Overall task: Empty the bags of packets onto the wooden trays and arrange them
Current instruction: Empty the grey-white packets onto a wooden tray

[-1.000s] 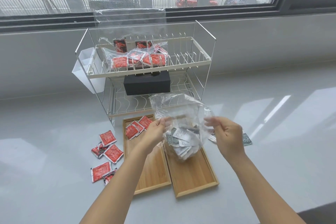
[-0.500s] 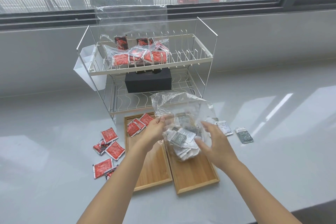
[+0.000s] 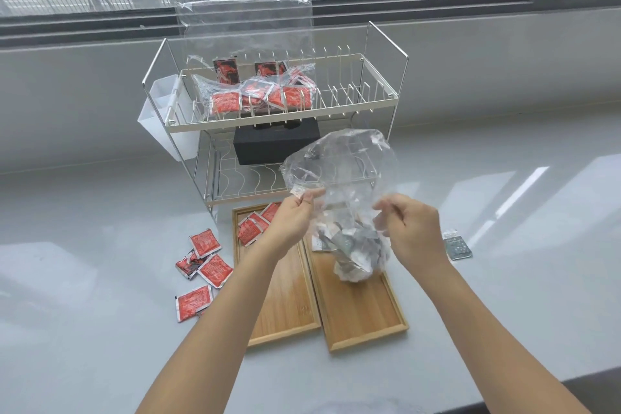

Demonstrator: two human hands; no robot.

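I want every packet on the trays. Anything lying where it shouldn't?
Yes. Several red packets lie scattered on the counter left of the left tray, and one grey packet sits on the counter right of the right tray. More red packets remain bagged on the rack.

No text can be read anywhere — the red packets (image 3: 205,243) by the desk's left side carry print too blurred to make out, and the dark packet (image 3: 457,245) toward the right edge shows only a pale label band, also illegible
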